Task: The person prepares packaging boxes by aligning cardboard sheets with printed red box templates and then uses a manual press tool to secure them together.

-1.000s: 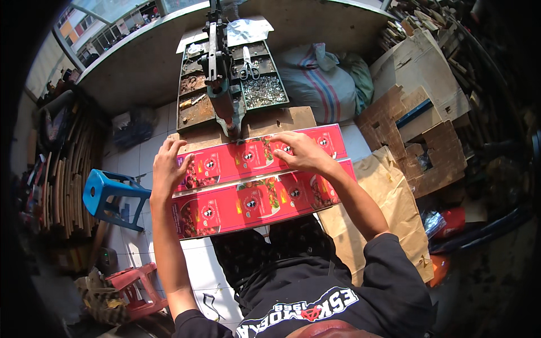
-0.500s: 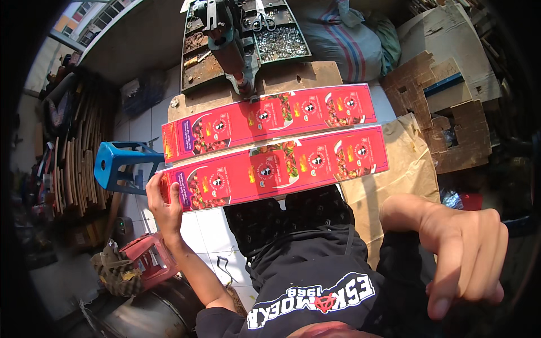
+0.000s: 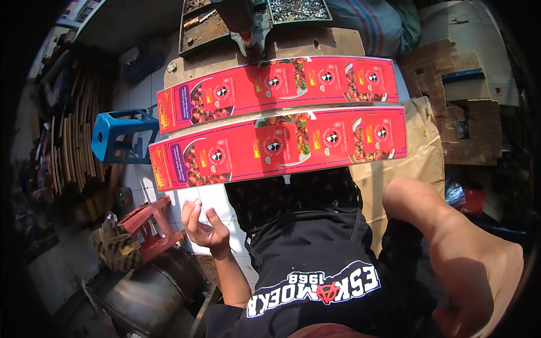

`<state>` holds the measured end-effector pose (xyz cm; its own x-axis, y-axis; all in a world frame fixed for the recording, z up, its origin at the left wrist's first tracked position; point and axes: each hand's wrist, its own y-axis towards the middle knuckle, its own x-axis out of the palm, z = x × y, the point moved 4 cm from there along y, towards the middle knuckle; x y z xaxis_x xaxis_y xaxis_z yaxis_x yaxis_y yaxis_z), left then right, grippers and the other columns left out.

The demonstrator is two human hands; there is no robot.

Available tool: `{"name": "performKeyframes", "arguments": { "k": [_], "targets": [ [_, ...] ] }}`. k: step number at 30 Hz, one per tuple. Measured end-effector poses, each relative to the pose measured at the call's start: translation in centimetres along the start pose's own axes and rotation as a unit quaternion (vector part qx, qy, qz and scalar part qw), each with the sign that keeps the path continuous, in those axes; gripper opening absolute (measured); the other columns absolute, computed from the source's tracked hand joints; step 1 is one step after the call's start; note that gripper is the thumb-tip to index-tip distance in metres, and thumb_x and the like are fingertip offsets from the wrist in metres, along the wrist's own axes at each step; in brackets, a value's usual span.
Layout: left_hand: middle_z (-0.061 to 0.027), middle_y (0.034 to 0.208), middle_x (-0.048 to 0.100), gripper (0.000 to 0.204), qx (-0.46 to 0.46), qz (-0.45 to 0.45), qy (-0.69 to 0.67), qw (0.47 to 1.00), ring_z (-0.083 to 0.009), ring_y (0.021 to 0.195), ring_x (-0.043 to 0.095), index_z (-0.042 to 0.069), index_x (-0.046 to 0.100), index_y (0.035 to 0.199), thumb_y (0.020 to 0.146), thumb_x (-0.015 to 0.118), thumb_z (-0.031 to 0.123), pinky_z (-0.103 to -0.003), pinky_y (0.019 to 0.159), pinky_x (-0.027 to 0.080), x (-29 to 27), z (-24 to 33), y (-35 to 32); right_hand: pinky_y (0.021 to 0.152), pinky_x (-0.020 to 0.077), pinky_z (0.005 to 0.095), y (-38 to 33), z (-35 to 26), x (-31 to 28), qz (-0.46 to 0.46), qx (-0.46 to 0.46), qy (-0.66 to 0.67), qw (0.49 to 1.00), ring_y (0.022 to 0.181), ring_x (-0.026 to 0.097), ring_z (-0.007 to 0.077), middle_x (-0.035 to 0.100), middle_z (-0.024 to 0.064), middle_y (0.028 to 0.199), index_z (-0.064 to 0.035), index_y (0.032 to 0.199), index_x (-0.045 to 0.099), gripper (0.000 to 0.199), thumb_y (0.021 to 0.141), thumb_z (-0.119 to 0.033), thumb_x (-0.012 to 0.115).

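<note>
Two long red printed strips with pictures of food lie side by side across my lap and the work board. The nearer strip point(image 3: 242, 155) rests toward my lap, and the farther strip point(image 3: 242, 96) lies just beyond it, below the green hand press point(image 3: 248, 42). My left hand point(image 3: 205, 226) is off the strips, a little below the left end of the nearer one, with its fingers apart and nothing in them. Raised close at the lower right, my right hand point(image 3: 479, 270) bends down at the wrist, its fingers hidden from view.
A compartment tray point(image 3: 301, 10) of small metal rings is beside the press, on the wooden board point(image 3: 332, 40). Brown paper point(image 3: 394, 160) lies to the right, near cut cardboard point(image 3: 473, 129). A blue stool point(image 3: 121, 132) and a red stool point(image 3: 155, 231) stand at the left.
My left hand has let go of the nearer strip's left end and drawn back toward me. My right hand has bent farther down. The view has tilted, so the strips sit higher.
</note>
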<state>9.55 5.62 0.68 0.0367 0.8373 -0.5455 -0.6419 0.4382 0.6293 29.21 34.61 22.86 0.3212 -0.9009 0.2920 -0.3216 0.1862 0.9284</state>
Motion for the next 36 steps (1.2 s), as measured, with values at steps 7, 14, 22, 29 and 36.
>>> {"name": "performKeyframes", "arguments": {
  "k": [7, 14, 22, 29, 36],
  "targets": [
    [-0.0141, 0.105, 0.057, 0.031, -0.086, -0.004, -0.051, 0.995, -0.0266, 0.102, 0.057, -0.001, 0.052, 0.115, 0.085, 0.055, -0.008, -0.043, 0.102, 0.042, 0.4, 1.2, -6.0, 0.064, 0.0532, 0.0291, -1.8, -0.1, -1.9, 0.015, 0.028, -0.036, 0.999, 0.043, 0.051, 0.0143, 0.05, 0.0017, 0.05, -0.0058, 0.049, 0.051, 0.042, 0.091, -0.008, 0.048],
    [-0.0151, 0.1, 0.058, 0.027, -0.192, 0.057, 0.01, 0.98, -0.0276, 0.095, 0.057, -0.003, 0.054, 0.11, 0.084, 0.056, -0.006, -0.039, 0.091, 0.046, -2.3, 0.8, -11.2, 0.078, 0.0457, 0.0354, -5.7, -0.5, -5.6, -0.015, 0.211, -0.113, 0.971, 0.057, 0.063, 0.0135, 0.062, 0.0009, 0.06, -0.0094, 0.065, 0.066, 0.046, 0.094, -0.045, 0.06],
    [-0.0155, 0.095, 0.061, 0.02, -0.201, 0.031, 0.042, 0.978, -0.0293, 0.087, 0.061, -0.002, 0.058, 0.103, 0.083, 0.057, -0.005, -0.038, 0.082, 0.05, -2.6, 0.4, -9.9, 0.07, 0.0445, 0.0357, -11.1, 3.4, -7.1, 0.163, 0.391, -0.408, 0.809, 0.06, 0.06, 0.0203, 0.064, 0.0057, 0.067, -0.0052, 0.074, 0.068, 0.024, 0.084, -0.027, 0.07],
    [-0.0136, 0.063, 0.061, 0.025, -0.377, -0.521, 0.013, 0.766, -0.0233, 0.056, 0.058, -0.003, 0.065, 0.085, 0.087, 0.067, 0.022, -0.034, 0.06, 0.05, -5.2, -3.5, -11.8, 0.067, 0.0472, 0.034, -13.5, 8.2, -5.8, 0.042, 0.482, -0.383, 0.787, 0.069, 0.063, 0.0228, 0.067, 0.0088, 0.076, -0.0013, 0.083, 0.068, 0.012, 0.074, -0.008, 0.073],
    [-0.0079, 0.095, 0.071, 0.043, -0.511, -0.808, -0.263, 0.13, -0.0129, 0.081, 0.062, -0.006, 0.066, 0.107, 0.082, 0.068, 0.029, -0.031, 0.071, 0.05, -13.1, 1.1, -25.4, 0.071, 0.0482, 0.0354, -13.6, 10.0, -5.3, -0.006, 0.525, -0.347, 0.777, 0.075, 0.065, 0.0263, 0.069, 0.0101, 0.081, -0.0021, 0.088, 0.069, 0.018, 0.075, -0.013, 0.074]
  ]
}}
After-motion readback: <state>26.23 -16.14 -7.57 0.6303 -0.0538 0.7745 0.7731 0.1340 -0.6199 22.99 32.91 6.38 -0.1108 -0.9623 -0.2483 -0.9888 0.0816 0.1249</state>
